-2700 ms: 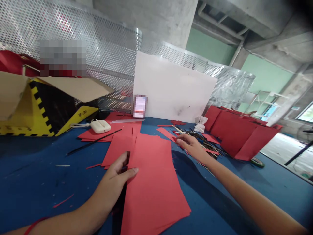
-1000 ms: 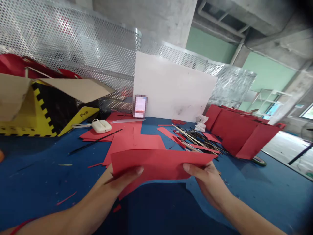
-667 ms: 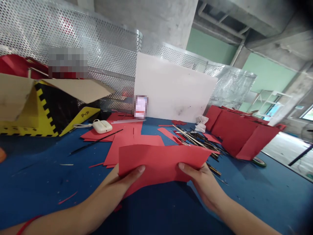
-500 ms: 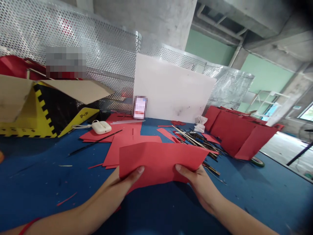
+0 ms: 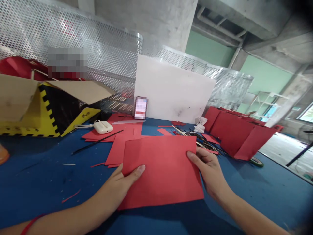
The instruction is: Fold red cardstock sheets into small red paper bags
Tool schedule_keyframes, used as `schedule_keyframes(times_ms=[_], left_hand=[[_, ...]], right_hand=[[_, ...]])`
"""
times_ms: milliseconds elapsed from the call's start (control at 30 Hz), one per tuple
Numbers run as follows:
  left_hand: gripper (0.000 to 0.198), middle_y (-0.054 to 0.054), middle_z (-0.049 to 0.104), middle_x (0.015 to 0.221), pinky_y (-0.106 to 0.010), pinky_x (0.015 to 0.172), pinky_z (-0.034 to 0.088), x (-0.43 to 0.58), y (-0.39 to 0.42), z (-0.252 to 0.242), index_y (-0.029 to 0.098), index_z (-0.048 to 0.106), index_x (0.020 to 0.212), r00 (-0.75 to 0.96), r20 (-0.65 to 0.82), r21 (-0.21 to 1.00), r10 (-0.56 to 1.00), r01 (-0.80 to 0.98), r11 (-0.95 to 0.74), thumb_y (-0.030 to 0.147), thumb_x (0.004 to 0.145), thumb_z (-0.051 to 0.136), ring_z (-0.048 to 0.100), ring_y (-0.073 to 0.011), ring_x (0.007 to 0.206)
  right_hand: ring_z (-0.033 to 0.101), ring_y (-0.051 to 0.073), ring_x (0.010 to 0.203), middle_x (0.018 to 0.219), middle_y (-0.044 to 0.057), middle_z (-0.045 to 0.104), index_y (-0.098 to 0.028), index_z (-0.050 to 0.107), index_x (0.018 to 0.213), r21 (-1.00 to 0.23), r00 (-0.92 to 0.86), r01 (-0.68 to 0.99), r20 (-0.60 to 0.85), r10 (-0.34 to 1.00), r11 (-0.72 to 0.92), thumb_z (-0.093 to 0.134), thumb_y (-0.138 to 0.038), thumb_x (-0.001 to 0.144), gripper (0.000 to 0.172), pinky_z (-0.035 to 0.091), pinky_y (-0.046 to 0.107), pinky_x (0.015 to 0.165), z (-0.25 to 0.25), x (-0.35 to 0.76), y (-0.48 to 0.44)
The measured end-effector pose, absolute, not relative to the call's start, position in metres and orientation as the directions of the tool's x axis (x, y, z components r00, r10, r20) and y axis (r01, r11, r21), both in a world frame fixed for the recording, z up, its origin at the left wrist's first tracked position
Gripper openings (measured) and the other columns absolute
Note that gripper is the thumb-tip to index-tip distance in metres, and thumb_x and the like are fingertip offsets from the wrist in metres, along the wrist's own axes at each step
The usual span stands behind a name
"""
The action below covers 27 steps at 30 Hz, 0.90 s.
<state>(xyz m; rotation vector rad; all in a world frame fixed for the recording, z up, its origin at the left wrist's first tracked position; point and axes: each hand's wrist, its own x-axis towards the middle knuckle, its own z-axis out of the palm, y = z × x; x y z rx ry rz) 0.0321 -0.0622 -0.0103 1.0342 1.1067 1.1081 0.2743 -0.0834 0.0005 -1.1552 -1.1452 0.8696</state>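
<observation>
Grip: my left hand [image 5: 117, 184] and right hand [image 5: 207, 169] spread, both thumbs on the sheet's side edges.
Thing: rectangular red paper sheet [image 5: 161, 169], flat between my hands on the blue bench [image 5: 36, 186].

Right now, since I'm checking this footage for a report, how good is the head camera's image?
In the head view, the wide lens bends the perforated metal screen, the top right corner darkens, two patches are pixelated, and the red paper sheet stays sharp.

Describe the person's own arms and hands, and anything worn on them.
The left hand and right hand are bare and ungloved, with no sleeves on the left arm or right arm. A thin red cord band circles the left arm.
</observation>
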Motion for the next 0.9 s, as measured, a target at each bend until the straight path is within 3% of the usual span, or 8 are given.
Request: schedule_keyframes(times_ms=[167, 300, 433, 533, 667, 767, 833, 900], left_hand=[[0.026, -0.008, 0.077, 0.086, -0.043, 0.077, 0.058, 0.036, -0.067, -0.019, 0.022, 0.073, 0.083, 0.267, -0.261, 0.933, 0.928, -0.176, 0.313, 0.039, 0.065, 0.079, 0.073, -0.0335, 0.084], [0.025, -0.008, 0.077, 0.088, -0.042, 0.079, 0.056, 0.037, -0.064, -0.023, 0.02, 0.072, 0.085, 0.241, -0.174, 0.976, 0.955, -0.084, 0.199, 0.033, 0.064, 0.079, 0.072, -0.0333, 0.086], [0.023, -0.007, 0.076, 0.09, -0.034, 0.076, 0.055, 0.034, -0.05, -0.018, 0.02, 0.072, 0.087, 0.247, -0.063, 0.997, 0.967, -0.034, 0.074, 0.029, 0.066, 0.076, 0.071, -0.0314, 0.087], [0.037, -0.008, 0.074, 0.104, -0.034, 0.085, 0.051, 0.029, -0.038, -0.015, 0.021, 0.069, 0.104, 0.196, 0.072, 0.997, 0.978, -0.026, -0.068, 0.023, 0.067, 0.074, 0.067, -0.0307, 0.101], [0.047, -0.007, 0.06, 0.132, -0.038, 0.108, 0.034, 0.024, -0.039, -0.019, 0.026, 0.065, 0.117, 0.09, 0.342, 0.918, 0.935, 0.181, -0.353, 0.02, 0.071, 0.07, 0.044, -0.0308, 0.131], [0.042, -0.004, 0.055, 0.139, -0.041, 0.114, 0.026, 0.022, -0.054, -0.02, 0.031, 0.066, 0.119, 0.388, 0.48, 0.729, 0.787, 0.322, -0.604, 0.024, 0.078, 0.066, 0.04, -0.0309, 0.135], [0.046, -0.002, 0.05, 0.143, -0.047, 0.114, 0.024, 0.022, -0.066, -0.016, 0.034, 0.06, 0.128, 0.672, 0.392, 0.604, 0.629, 0.327, -0.727, 0.028, 0.082, 0.064, 0.04, -0.0315, 0.135], [0.054, -0.003, 0.045, 0.147, -0.05, 0.112, 0.027, 0.022, -0.074, -0.011, 0.034, 0.051, 0.136, 0.89, 0.185, 0.479, 0.416, 0.288, -0.829, 0.029, 0.084, 0.064, 0.04, -0.0319, 0.135]], right_hand=[[0.055, 0.013, 0.054, 0.06, -0.001, 0.064, -0.019, 0.066, 0.067, -0.98, 0.191, 0.155, 0.152, 0.97, 0.123, 0.081, -0.047, 0.062, 0.033, 0.042, 0.024, 0.052, -0.004, 0.3, -0.071], [0.046, 0.009, 0.041, 0.045, -0.005, 0.053, -0.017, 0.056, 0.056, -0.966, 0.034, 0.257, 0.012, 0.999, 0.003, 0.078, -0.049, 0.063, 0.039, 0.036, 0.022, 0.044, -0.018, 0.307, -0.067], [0.045, 0.008, 0.039, 0.044, -0.006, 0.049, -0.018, 0.054, 0.056, -0.953, -0.009, 0.302, -0.009, 1.0, -0.006, 0.076, -0.047, 0.065, 0.037, 0.037, 0.02, 0.041, -0.024, 0.301, -0.067], [0.045, 0.008, 0.04, 0.045, -0.007, 0.048, -0.018, 0.056, 0.058, -0.95, -0.033, 0.313, -0.024, 0.999, -0.012, 0.075, -0.043, 0.066, 0.032, 0.037, 0.019, 0.04, -0.025, 0.293, -0.066], [0.046, 0.008, 0.039, 0.047, -0.007, 0.048, -0.018, 0.056, 0.059, -0.932, -0.05, 0.362, -0.051, 0.997, -0.029, 0.071, -0.038, 0.067, 0.026, 0.038, 0.019, 0.039, -0.028, 0.286, -0.065], [0.046, 0.009, 0.039, 0.046, -0.007, 0.048, -0.019, 0.055, 0.061, -0.893, -0.082, 0.45, -0.063, 0.995, -0.019, 0.065, -0.034, 0.07, 0.02, 0.038, 0.02, 0.039, -0.03, 0.284, -0.062], [0.044, 0.009, 0.038, 0.044, -0.007, 0.046, -0.02, 0.053, 0.06, -0.852, -0.106, 0.523, -0.102, 0.989, -0.032, 0.062, -0.031, 0.072, 0.019, 0.035, 0.02, 0.038, -0.029, 0.284, -0.06], [0.041, 0.008, 0.04, 0.045, -0.008, 0.041, -0.02, 0.048, 0.057, -0.794, -0.141, 0.608, -0.093, 0.986, 0.012, 0.06, -0.027, 0.072, 0.02, 0.032, 0.02, 0.039, -0.028, 0.284, -0.057]])
